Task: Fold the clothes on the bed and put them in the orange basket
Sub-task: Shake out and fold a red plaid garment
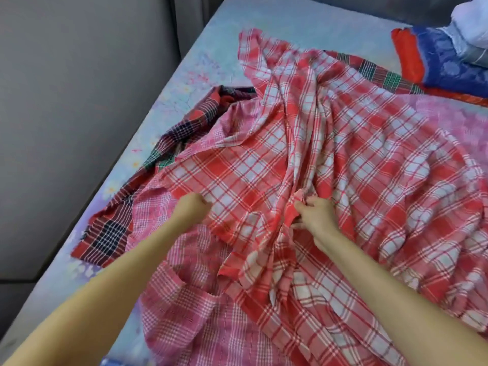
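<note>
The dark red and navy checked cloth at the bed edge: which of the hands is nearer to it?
Left. The left hand is fisted on the red and white checked cloth, just right of the dark checked cloth. The right hand grips folds farther right.

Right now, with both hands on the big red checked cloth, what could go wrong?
1. The red-and-white checked cloth lies over the pink checked cloth and the dark plaid cloth; lifting may drag them along.
2. It is bunched at the right hand, so a fold may set crooked.
</note>
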A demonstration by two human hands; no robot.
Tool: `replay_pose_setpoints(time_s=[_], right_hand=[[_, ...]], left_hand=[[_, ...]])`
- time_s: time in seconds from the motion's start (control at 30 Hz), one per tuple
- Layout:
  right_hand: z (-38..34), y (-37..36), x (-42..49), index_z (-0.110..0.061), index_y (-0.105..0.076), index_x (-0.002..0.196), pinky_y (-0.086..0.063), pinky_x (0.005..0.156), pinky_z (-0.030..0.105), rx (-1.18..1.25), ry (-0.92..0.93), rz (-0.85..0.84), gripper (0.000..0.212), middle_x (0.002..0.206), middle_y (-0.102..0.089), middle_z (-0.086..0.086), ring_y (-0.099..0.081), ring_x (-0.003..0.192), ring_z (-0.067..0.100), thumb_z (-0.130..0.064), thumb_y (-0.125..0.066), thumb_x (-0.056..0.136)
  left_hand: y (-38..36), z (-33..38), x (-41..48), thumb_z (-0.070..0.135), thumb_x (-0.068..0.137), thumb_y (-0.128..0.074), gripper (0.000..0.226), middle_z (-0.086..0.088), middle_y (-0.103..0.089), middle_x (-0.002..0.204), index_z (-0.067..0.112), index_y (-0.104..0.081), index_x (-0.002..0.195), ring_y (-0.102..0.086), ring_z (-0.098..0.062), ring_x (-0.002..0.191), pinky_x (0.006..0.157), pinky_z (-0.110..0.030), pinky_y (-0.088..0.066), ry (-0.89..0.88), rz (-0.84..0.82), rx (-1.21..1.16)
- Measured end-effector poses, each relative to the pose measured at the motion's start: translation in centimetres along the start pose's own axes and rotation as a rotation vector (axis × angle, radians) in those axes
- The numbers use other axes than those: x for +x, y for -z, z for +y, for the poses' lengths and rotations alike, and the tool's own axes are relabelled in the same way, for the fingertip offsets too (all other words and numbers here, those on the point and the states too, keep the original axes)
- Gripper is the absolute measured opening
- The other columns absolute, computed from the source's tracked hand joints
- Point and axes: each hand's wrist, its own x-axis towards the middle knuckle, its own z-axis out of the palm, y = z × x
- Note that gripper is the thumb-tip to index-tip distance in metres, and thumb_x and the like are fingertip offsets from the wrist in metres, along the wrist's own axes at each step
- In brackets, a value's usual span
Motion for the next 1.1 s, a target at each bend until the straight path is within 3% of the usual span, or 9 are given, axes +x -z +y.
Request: replay_pose_setpoints(time_s=[0.17,0.27,0.37,0.47,0.6,0.8,0.87,0.93,1.1], right_hand=[[0.2,-1.1,0.7,0.005,-0.06,0.071,-0.057,0.055,0.044,-0.069,0.009,-0.113,0.024,0.066,-0.051,0.003,-0.055,0.039,0.014,-0.008,-0.055,0.09],[0.2,-1.3,1.4,0.019,-0.059,0.087,-0.058,0.058,0.041,-0.101,0.029,-0.161,0.028,0.068,-0.047,-0.008,-0.053,0.037,0.007,-0.008,-0.054,0.092],[0.0,-1.2,1.7,0.02,-0.058,0.09,-0.058,0.059,0.04,-0.09,0.044,-0.168,0.03,0.077,-0.056,-0.003,-0.059,0.048,0.016,-0.01,-0.055,0.092],[0.3,-0.8,1.9,0.014,-0.056,0.079,-0.058,0.059,0.047,-0.073,0.056,-0.146,0.028,0.067,-0.054,0.009,-0.059,0.059,0.031,-0.012,-0.057,0.09],[-0.5,0.2,1.1,0.002,-0.055,0.079,-0.056,0.06,0.053,0.005,0.077,-0.107,0.019,0.08,-0.057,0.036,-0.064,0.064,0.043,-0.014,-0.057,0.089],[-5.6,4.1,-3.3,0.008,-0.058,0.081,-0.043,0.057,0.037,0.183,0.256,0.036,0.024,0.069,-0.061,0.028,-0.052,0.059,0.019,-0.015,-0.064,0.086],[-8.5,6.7,-5.6,-0.003,-0.056,0.065,-0.032,0.051,0.025,0.219,0.346,0.093,0.027,0.045,-0.051,-0.001,-0.04,0.048,0.005,-0.014,-0.063,0.088],[-11.6,10.0,-8.9,-0.02,-0.045,0.055,-0.024,0.045,0.016,0.201,0.478,0.163,0.039,0.038,-0.038,-0.012,-0.028,0.038,0.003,-0.013,-0.061,0.09],[-16.6,16.2,-15.7,-0.01,-0.066,0.082,-0.045,0.05,0.025,0.059,0.806,0.39,0.01,0.062,-0.061,-0.005,-0.055,0.056,0.011,-0.014,-0.061,0.09]], left_hand=[[0.1,-4.1,6.1,0.025,0.088,-0.054,0.043,-0.028,-0.06,0.116,-0.01,-0.057,0.114,-0.056,-0.041,0.111,0.091,-0.041,-0.046,0.431,0.348,-0.267],[-0.3,-5.4,8.3,0.031,0.079,-0.069,0.045,-0.019,-0.065,0.11,-0.004,-0.061,0.106,-0.063,-0.031,0.1,0.086,-0.04,-0.053,0.574,0.411,-0.651],[0.1,-5.0,8.9,0.015,0.076,-0.075,0.03,-0.01,-0.064,0.095,0.004,-0.062,0.101,-0.062,-0.02,0.082,0.072,-0.031,-0.053,0.587,0.539,-1.055],[1.6,-3.7,8.8,0.002,0.077,-0.071,0.023,-0.001,-0.056,0.068,0.014,-0.055,0.067,-0.052,-0.01,0.057,0.05,-0.019,-0.046,0.393,0.619,-1.173],[4.2,0.4,6.2,0.011,0.076,-0.073,0.016,0.0,-0.055,0.068,0.011,-0.057,0.074,-0.051,-0.008,0.056,0.045,-0.017,-0.043,0.154,0.607,-1.042],[8.0,11.9,-5.1,0.018,0.089,-0.062,0.016,0.011,-0.064,0.055,0.013,-0.065,0.074,-0.053,0.001,0.044,0.043,-0.012,-0.041,-0.475,0.242,-0.628],[8.7,15.4,-9.0,0.017,0.09,-0.061,0.016,0.01,-0.065,0.056,0.006,-0.067,0.08,-0.056,-0.002,0.047,0.047,-0.015,-0.045,-0.621,0.109,-0.455],[9.5,18.7,-12.9,0.015,0.091,-0.059,0.019,0.005,-0.068,0.063,0.001,-0.067,0.082,-0.058,-0.005,0.049,0.054,-0.02,-0.05,-0.713,0.031,-0.394],[12.3,25.3,-21.3,0.007,0.092,-0.056,0.021,-0.006,-0.07,0.067,-0.005,-0.066,0.078,-0.054,-0.001,0.044,0.044,-0.014,-0.042,-0.773,-0.05,-0.542]])
